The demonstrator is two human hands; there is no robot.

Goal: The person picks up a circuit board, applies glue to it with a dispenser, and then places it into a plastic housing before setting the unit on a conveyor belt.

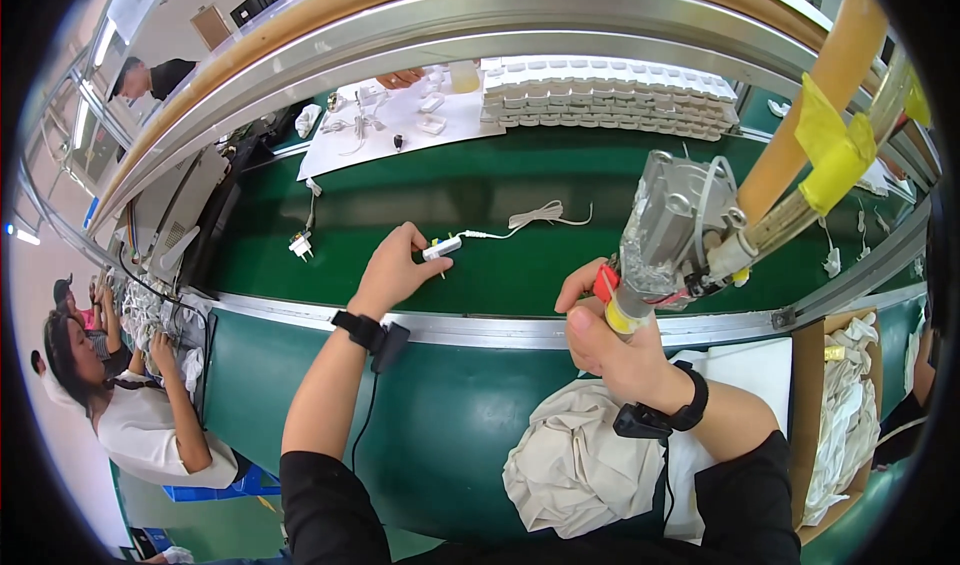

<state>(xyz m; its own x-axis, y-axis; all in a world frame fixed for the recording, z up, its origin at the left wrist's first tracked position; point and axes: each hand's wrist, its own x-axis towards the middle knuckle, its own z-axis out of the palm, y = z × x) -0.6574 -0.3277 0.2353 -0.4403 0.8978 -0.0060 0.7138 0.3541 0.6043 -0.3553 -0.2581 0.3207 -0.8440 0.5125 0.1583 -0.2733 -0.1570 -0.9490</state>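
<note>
The left hand rests on the green surface, fingers curled and pinching a small white adapter at its left end. The adapter lies with its long axis running left to right, its thin white cable trailing away to the far right. The right hand is closed around the grip of a hanging power tool, held near and to the right of the adapter. The left hand is clearly the nearer one.
</note>
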